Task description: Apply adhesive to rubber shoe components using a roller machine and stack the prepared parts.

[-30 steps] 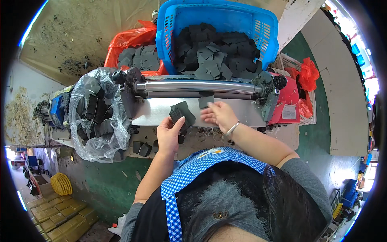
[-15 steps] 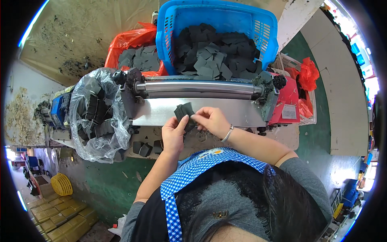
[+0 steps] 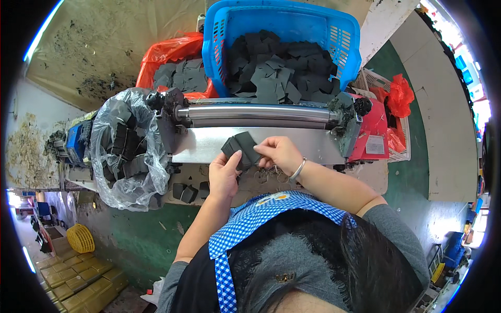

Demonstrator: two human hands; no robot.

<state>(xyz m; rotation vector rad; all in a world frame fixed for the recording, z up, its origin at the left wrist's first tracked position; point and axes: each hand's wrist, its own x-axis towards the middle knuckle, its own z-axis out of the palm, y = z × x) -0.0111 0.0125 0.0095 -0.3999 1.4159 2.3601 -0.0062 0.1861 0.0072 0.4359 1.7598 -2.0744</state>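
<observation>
The left hand is closed around a stack of dark squares, with its thumb laid on the near side and its fingers mostly hidden below, so I cannot tell how they are arranged there. This grip seems chosen to keep the thin pieces together while the top side is free for the other hand. The right hand is not wide open: its thumb and forefinger pinch the right edge of a dark square, which overlaps the stack at a slant, and its other fingers are curled loosely. Both hands meet above the near edge of a shiny metal plate, in front of the long rollers; perhaps the pieces are held there because the plate is close and at a comfortable height. On the far side of the rollers stands a blue basket, with many loose squares inside it, probably placed so that it is within reach. At the left, a clear plastic bag contains thicker dark bundles, and its open mouth probably makes access easy. Small dark blocks lie on the near ledge, left of the hands.
</observation>
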